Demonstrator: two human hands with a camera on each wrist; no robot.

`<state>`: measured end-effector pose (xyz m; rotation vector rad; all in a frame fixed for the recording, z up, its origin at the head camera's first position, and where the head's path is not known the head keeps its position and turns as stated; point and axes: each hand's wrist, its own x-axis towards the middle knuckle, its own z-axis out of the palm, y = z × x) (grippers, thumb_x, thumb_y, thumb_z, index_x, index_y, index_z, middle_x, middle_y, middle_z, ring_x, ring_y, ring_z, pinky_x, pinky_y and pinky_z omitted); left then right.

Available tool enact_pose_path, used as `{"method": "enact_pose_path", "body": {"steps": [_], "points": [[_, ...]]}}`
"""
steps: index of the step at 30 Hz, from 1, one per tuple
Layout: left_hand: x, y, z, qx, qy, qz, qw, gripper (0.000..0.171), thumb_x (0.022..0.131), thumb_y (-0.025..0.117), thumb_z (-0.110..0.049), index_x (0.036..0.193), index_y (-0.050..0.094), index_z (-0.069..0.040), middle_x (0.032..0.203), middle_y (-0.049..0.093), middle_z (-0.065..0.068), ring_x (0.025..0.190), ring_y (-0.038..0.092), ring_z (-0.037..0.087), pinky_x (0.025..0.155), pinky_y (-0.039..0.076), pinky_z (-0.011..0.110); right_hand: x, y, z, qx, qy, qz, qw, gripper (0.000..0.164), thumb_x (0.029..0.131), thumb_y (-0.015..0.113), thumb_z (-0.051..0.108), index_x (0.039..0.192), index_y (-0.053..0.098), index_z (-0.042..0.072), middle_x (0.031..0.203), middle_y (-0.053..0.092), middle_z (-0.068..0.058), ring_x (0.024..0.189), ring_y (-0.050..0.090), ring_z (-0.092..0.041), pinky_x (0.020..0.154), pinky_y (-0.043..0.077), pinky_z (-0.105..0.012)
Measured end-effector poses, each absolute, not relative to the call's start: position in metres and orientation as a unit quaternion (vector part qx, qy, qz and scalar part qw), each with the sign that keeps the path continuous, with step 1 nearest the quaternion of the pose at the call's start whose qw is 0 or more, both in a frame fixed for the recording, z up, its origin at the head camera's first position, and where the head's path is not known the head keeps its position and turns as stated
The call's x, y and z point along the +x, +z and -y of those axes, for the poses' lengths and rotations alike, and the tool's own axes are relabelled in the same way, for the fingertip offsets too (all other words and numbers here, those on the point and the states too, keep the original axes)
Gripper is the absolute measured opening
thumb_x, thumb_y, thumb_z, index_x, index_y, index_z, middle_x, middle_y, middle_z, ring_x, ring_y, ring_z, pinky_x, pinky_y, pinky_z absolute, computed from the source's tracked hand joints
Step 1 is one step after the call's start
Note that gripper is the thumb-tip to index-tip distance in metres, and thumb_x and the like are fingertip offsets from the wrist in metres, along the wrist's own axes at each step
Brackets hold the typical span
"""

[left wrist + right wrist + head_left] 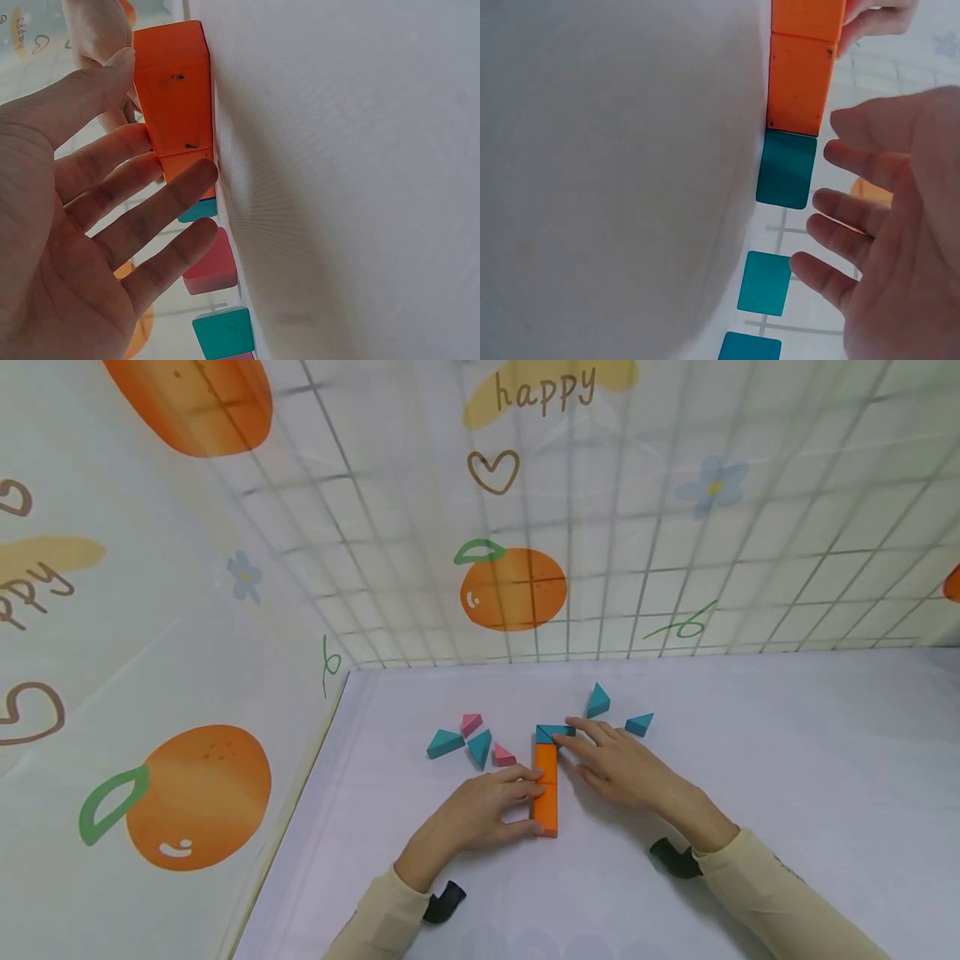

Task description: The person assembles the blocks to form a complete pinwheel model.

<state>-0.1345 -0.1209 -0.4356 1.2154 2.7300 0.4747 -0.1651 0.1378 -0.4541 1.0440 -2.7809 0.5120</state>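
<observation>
Between my two hands on the pale table (825, 777), two orange blocks (550, 789) lie end to end, their row pointing straight at the table's far edge. That line is what I think counts most: the orange row is just right of my left hand (480, 810), which is nearer to it, while its far end is capped with teal triangles (548, 732) on the near-left side of my right hand (626, 764).

My left fingers are spread, fairly straight, against the row's left side, the thumb at its near end — I am touching rather than pinching. My right hand is loose too, fingers apart, with tips resting at the teal cap; I see no firm pinch there.

Counting up: two orange blocks, and what a slanting seam suggests are two teal triangles in the cap — my fingers cover part, so I can't be sure. Toward the table's far left corner lie four loose pieces: two teal wedges (446, 743) and two pink wedges (471, 724), close together beyond my left hand. Two stray teal pieces (597, 701) sit past my right fingers, apart from each other, nearer the far edge.
</observation>
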Motion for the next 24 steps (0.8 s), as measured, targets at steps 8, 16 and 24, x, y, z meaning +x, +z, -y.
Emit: {"method": "enact_pose_path", "body": {"steps": [8, 16, 24], "points": [[-0.1342, -0.4334, 0.1199, 0.396, 0.151, -0.903, 0.066, 0.050, 0.090, 0.066, -0.049, 0.130, 0.065, -0.018, 0.137, 0.057, -0.004, 0.120, 0.059, 0.013, 0.101, 0.049, 0.029, -0.1646, -0.4541, -0.1362, 0.350, 0.174, 0.919, 0.058, 0.051, 0.092, 0.067, 0.021, 0.140, 0.053, 0.011, 0.147, 0.047, -0.014, 0.131, 0.048, -0.033, 0.098, 0.048, -0.055], [-0.1333, -0.4342, 0.1204, 0.397, 0.157, -0.902, 0.060, 0.049, 0.090, 0.066, -0.048, 0.129, 0.065, -0.018, 0.137, 0.058, -0.004, 0.119, 0.060, 0.013, 0.100, 0.050, 0.029, -0.1634, -0.4556, -0.1338, 0.346, 0.174, 0.920, 0.051, 0.051, 0.092, 0.068, 0.022, 0.140, 0.053, 0.011, 0.147, 0.047, -0.013, 0.132, 0.048, -0.032, 0.098, 0.048, -0.053], [-0.1341, -0.4350, 0.1210, 0.402, 0.161, -0.900, 0.058, 0.049, 0.090, 0.067, -0.047, 0.129, 0.065, -0.018, 0.137, 0.057, -0.004, 0.119, 0.060, 0.013, 0.100, 0.050, 0.029, -0.1640, -0.4562, -0.1348, 0.352, 0.174, 0.918, 0.059, 0.051, 0.091, 0.069, 0.021, 0.139, 0.054, 0.011, 0.146, 0.048, -0.014, 0.131, 0.048, -0.032, 0.096, 0.049, -0.053]]}}
